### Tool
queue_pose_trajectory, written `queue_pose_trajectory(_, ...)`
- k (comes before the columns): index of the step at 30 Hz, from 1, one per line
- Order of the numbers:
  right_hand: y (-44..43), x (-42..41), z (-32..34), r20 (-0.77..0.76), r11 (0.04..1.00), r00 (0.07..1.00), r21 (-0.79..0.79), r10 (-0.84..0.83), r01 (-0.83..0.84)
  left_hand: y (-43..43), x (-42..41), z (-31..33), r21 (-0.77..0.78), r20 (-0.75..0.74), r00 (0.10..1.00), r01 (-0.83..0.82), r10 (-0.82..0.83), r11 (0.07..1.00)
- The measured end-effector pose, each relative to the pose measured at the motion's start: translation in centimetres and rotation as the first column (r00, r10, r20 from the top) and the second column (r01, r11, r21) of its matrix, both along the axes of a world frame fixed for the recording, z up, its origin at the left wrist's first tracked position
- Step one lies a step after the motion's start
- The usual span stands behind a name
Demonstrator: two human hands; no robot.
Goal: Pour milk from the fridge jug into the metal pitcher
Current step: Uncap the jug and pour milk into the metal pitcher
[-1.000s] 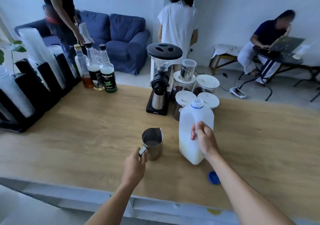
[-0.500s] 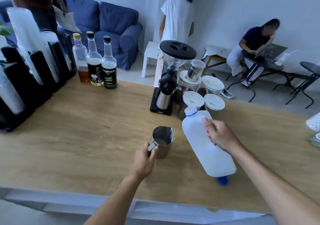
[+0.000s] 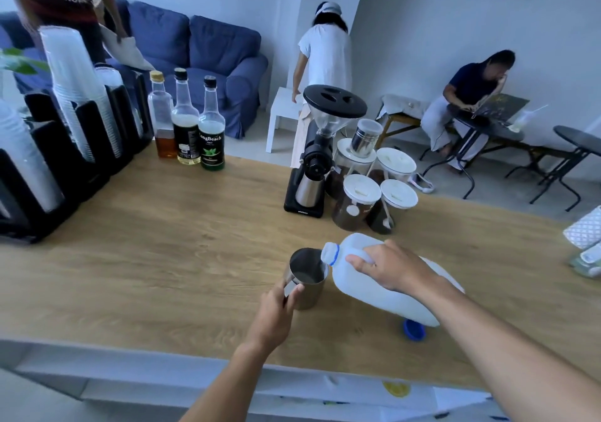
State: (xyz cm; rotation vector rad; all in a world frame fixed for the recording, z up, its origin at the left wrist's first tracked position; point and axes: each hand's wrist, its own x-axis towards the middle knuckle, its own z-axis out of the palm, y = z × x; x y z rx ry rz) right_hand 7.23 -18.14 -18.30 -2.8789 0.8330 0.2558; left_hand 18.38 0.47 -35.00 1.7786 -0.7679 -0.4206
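A white plastic milk jug (image 3: pixel 367 288) with a blue neck ring lies tipped far to the left, its open mouth over the rim of the metal pitcher (image 3: pixel 307 280). My right hand (image 3: pixel 390 267) grips the jug by its handle from above. The pitcher stands upright on the wooden counter (image 3: pixel 162 259), and my left hand (image 3: pixel 276 311) holds its handle. A little pale liquid shows at the pitcher's bottom. The jug's blue cap (image 3: pixel 414 329) lies on the counter under the jug's base.
Behind the pitcher stand a black coffee grinder (image 3: pixel 317 158) and several lidded jars (image 3: pixel 361 200). Three syrup bottles (image 3: pixel 188 129) and black cup holders (image 3: pixel 65 148) line the far left. Three people are beyond the counter, near a blue sofa (image 3: pixel 211 60) and small tables.
My right hand has lifted the jug from upright and tipped it leftward until its mouth reached the pitcher's rim. My left hand stayed on the pitcher's handle. The camera view shifted left.
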Motion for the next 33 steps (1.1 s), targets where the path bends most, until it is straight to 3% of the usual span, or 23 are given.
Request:
queue_pose_trajectory(4,1.1,0.3,-0.4,-0.104,0.998,0.993,-0.035,0.054,-0.058,0.5,0.0,-0.3,0.021,0.014,1.0,0.002,-0.003,1.0)
queue_pose_trajectory(33,1.6,2.2,-0.1,-0.162,1.0,0.987,-0.001,0.022,-0.022,1.3,0.3,-0.2,0.045,-0.005,0.999,-0.032,0.032,0.998)
